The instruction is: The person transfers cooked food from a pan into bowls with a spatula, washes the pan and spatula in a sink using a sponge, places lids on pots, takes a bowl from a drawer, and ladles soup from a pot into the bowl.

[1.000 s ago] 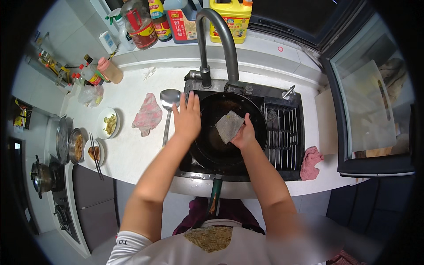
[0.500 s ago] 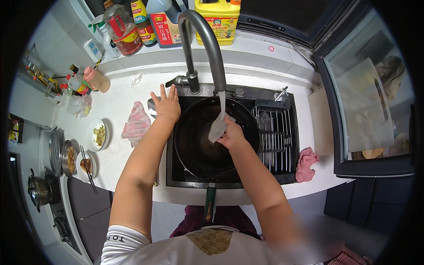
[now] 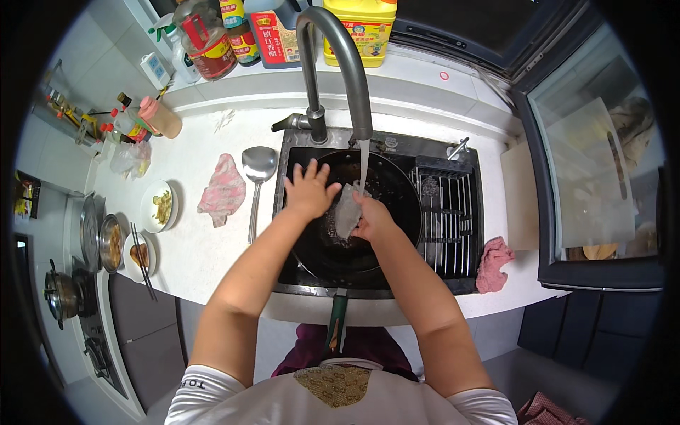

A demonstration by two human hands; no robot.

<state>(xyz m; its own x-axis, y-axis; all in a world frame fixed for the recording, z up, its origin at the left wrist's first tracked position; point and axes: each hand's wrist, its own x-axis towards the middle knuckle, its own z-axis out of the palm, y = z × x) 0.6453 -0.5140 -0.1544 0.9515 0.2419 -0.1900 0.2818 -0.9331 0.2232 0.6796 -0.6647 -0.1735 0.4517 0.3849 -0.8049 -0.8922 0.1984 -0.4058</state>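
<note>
A dark wok (image 3: 386,251) sits in the black sink (image 3: 283,273), its green handle (image 3: 338,319) poking over the front edge. In its middle, my right hand (image 3: 373,218) grips a pale grey cloth (image 3: 348,211), held under the stream of water (image 3: 364,166) from the tall grey faucet (image 3: 360,99). My left hand (image 3: 312,191) hovers over the wok's left side with fingers spread, holding nothing, close to the cloth. The faucet lever (image 3: 289,123) is behind it. On the counter left of the sink lies a metal spatula (image 3: 259,166).
A pink-and-white cloth (image 3: 222,191) lies left of the spatula. Farther left are a bowl of food (image 3: 160,207) and a bowl with chopsticks (image 3: 139,259). A black rack (image 3: 448,212) fills the sink's right side, beside a pink rag (image 3: 494,265). Behind stand bottles and a yellow jug (image 3: 360,32).
My left hand has left the faucet lever and moved right and nearer, over the wok, uncovering the spatula. Water was running before and still runs onto the cloth in my right hand.
</note>
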